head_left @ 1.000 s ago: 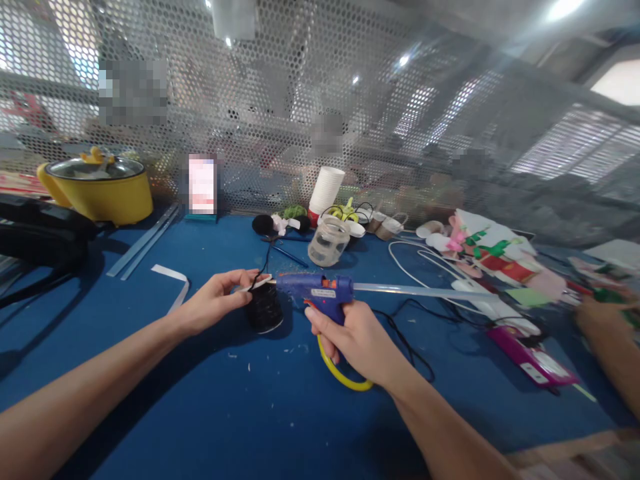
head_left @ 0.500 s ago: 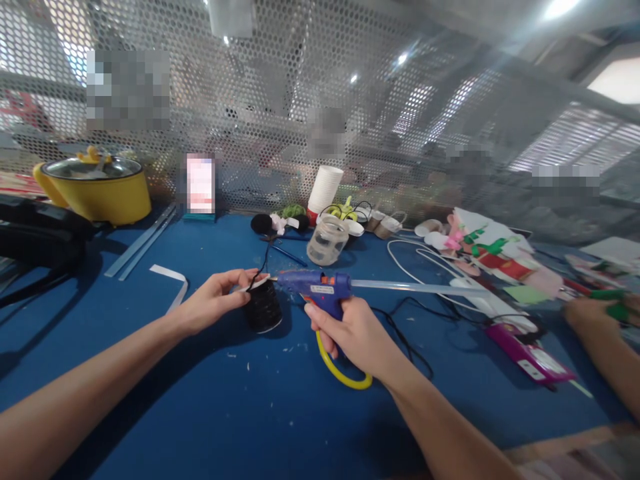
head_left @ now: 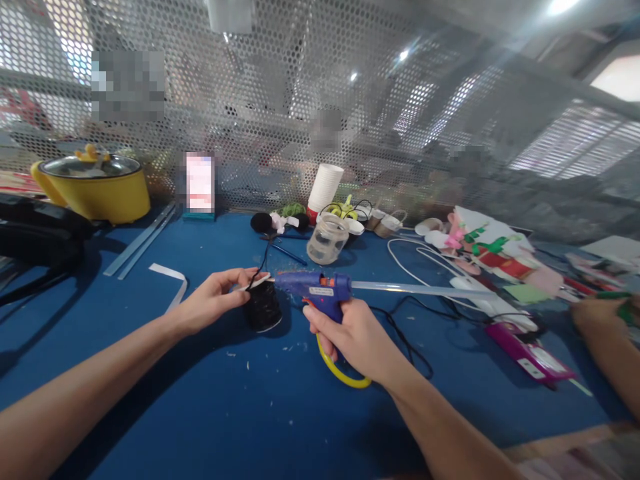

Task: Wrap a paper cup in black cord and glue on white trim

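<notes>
My left hand is closed at the white rim of a black cord-wrapped cup, which rests tilted on the blue table. Black cord runs up from the rim and out past the fingers. In my right hand is a blue hot glue gun, its nozzle at the right side of the cup's rim. A long clear glue stick sticks out of the gun's back. Below its handle hangs a yellow loop. Whether glue is coming out is too small to tell.
A clear jar stands behind the gun, near stacked white paper cups. At the left are a yellow pot, spare glue sticks and a white strip. A purple glue gun lies at right, near a co-worker's hand.
My hands, the cup and the glue gun have hardly moved. At the right edge, the co-worker's hand has shifted slightly to the right.
</notes>
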The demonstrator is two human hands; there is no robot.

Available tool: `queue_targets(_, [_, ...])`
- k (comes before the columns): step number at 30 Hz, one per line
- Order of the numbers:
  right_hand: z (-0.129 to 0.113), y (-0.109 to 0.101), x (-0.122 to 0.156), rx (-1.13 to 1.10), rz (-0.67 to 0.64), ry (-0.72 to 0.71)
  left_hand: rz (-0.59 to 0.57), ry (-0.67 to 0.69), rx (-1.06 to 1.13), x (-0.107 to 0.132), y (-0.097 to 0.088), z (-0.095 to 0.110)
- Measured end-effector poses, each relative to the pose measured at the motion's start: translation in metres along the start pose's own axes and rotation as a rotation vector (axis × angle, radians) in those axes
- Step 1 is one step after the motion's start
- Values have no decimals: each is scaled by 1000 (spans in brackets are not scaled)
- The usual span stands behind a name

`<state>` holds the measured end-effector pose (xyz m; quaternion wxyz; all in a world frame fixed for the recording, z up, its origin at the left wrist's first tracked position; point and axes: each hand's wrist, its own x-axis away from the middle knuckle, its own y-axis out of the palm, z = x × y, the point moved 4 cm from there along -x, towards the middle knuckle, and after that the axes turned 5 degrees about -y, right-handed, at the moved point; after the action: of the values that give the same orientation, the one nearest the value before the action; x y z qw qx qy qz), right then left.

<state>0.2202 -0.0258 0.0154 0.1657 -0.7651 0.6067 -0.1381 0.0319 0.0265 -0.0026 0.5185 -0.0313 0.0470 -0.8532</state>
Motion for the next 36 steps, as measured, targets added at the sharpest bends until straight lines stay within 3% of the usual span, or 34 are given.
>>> queue_targets(18, [-4,11,7,80,-14,-44,-15,24,-10,0,1,0])
queue_targets(28, [-1,-5,0,20,-10,1,-10,11,3,0,0,0])
queue_targets(36, [2,-6,-4,24,6,0,-9,-9,24,0,-1,-3])
